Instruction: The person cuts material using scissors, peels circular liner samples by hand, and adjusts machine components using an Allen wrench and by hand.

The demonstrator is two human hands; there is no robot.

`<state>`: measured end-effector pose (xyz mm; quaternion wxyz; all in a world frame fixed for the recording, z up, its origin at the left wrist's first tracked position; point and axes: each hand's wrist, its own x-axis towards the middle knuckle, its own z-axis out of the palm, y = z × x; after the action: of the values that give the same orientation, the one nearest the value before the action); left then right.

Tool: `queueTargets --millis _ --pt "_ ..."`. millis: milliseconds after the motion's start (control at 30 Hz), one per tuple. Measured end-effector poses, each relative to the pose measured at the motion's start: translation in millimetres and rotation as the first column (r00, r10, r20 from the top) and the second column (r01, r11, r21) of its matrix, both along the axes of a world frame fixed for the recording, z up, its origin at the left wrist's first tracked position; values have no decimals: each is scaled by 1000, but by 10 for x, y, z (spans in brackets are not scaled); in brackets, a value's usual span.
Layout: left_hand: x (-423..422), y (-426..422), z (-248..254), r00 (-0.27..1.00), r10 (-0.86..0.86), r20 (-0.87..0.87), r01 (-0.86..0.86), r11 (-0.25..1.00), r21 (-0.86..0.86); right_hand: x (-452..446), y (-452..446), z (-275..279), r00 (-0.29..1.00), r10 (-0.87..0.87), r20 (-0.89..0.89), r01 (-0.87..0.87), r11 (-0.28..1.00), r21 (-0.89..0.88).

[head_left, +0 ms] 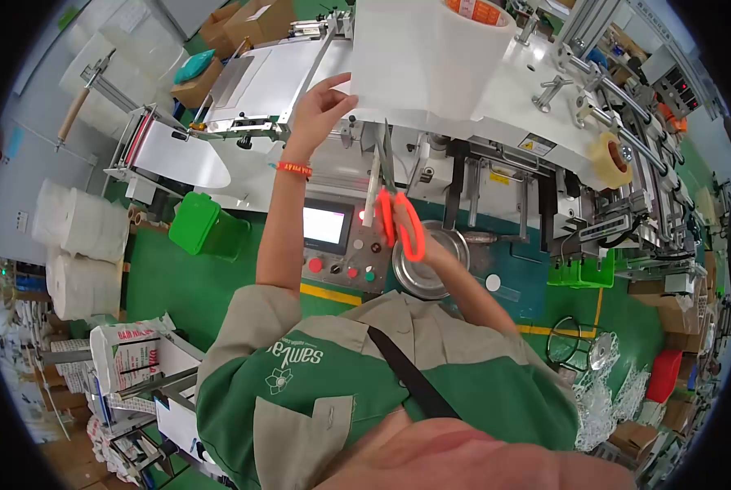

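A wide white sheet hangs over the front of the white machine. At its left edge is my left hand, with the thumb on the near face and fingertips passing behind, pinching it. An orange band circles that wrist. My right hand is closed on the orange handles of scissors. Their blades point up toward the sheet's lower edge, slightly apart. The handles partly hide the fingers. A roll of orange tape sits at the top of the sheet.
Below the scissors are a control panel with a screen and a round metal dish. A green bin stands at the left. Rollers and a tape roll are on the right. White rolls are stacked far left.
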<state>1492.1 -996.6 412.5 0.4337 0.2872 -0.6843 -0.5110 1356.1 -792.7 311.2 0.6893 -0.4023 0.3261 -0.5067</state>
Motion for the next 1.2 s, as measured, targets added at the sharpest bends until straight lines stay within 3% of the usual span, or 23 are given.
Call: queueTargets --millis 167,233,367,433,467,500,533,567,600,667,800,933,1033,1067,1133,1200 --pt "49 246 -26 996 81 21 -80 996 -36 101 -442 98 998 -8 -56 11 999 42" --pt "59 276 -29 996 86 30 -84 995 -47 158 -500 201 988 -3 -157 0 1000 -21" --pt "85 327 -25 991 121 53 -117 990 -73 216 -525 295 995 -43 -91 41 999 -23" --pt "108 374 41 971 184 149 -165 978 -130 208 -562 142 995 -26 -98 16 995 -98" --pt "167 303 -7 955 188 227 -150 973 -173 210 -577 67 979 -50 -198 6 975 -221" --pt "143 368 -4 982 150 118 -142 987 -75 186 -599 -144 997 23 -78 -43 962 -270" --pt "190 321 -54 968 154 198 -129 982 -136 193 -623 -183 998 45 -37 -53 963 -265" --pt "176 296 -113 972 170 160 -156 983 -96 197 -642 -217 998 66 3 -63 964 -260" --pt "189 238 -162 995 93 43 -91 995 -41 192 -626 3 996 88 -5 -88 995 -42" --pt "187 253 -124 994 94 57 -95 996 2 201 -537 216 993 92 68 -93 996 9" --pt "156 319 -42 996 82 34 -84 996 43 219 -504 288 996 -15 -91 6 995 -96" --pt "202 267 -50 999 19 29 -19 1000 22 211 -431 320 997 -16 -73 8 994 -108" --pt "223 258 -10 993 23 118 -27 999 28 163 -408 279 1000 14 6 -13 982 -190" --pt "272 197 -24 987 -12 160 8 1000 27 153 -410 270 991 -11 -132 -7 991 -135" --pt "289 231 75 977 -75 199 68 997 45 -47 -463 337 943 112 -313 -144 986 -81" --pt "331 158 108 966 -129 225 120 991 54 -221 -445 422 928 114 -355 -160 982 -104"
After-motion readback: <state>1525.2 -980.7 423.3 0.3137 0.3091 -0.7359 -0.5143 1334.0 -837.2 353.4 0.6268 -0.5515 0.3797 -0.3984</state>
